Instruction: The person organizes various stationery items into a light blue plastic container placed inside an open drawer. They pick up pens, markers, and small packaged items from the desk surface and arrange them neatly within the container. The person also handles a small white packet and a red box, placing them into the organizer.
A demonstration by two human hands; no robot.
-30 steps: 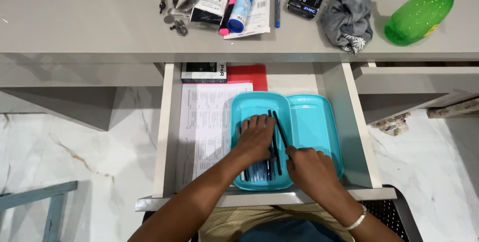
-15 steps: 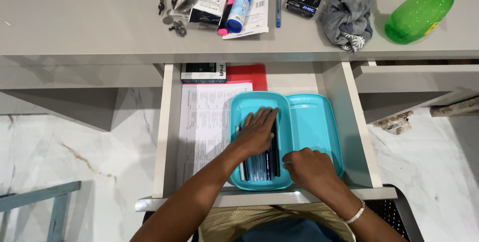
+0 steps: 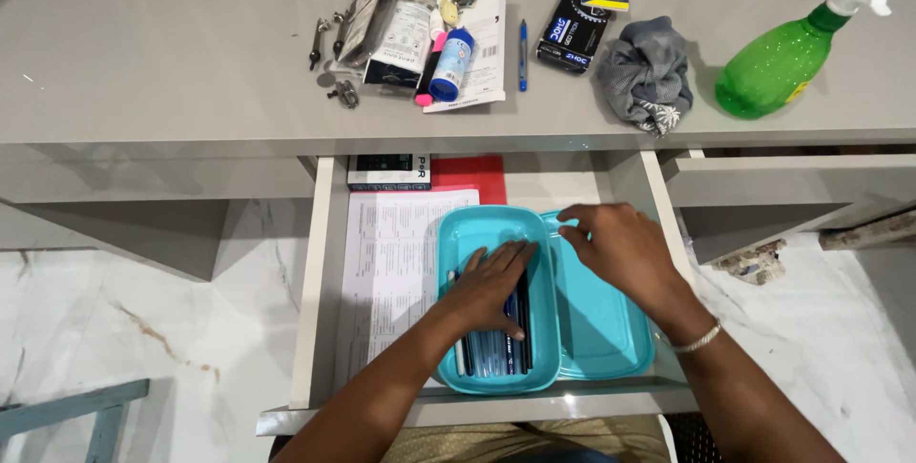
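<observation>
A turquoise plastic box point(image 3: 477, 225) sits in the open drawer point(image 3: 310, 310), with several dark pens point(image 3: 501, 349) lying lengthwise in it. My left hand point(image 3: 491, 284) rests flat on the pens, fingers spread. Beside the box on the right lies its turquoise lid point(image 3: 606, 339). My right hand point(image 3: 620, 248) is over the lid's far end, fingers curled at the lid's far left corner; I cannot tell whether it grips the lid.
A printed sheet point(image 3: 391, 263) lies left of the box, with a calculator point(image 3: 386, 172) and red folder point(image 3: 477, 177) behind. On the desktop stand a green spray bottle point(image 3: 778, 62), grey cloth point(image 3: 644, 72), black packet point(image 3: 571, 34), blue pen point(image 3: 523, 53) and small clutter point(image 3: 401, 24).
My right hand let go of the dark pen near the drawer's front and moved up to the lid's far end. My left hand stayed on the pens. The camera tilted, shifting the view down.
</observation>
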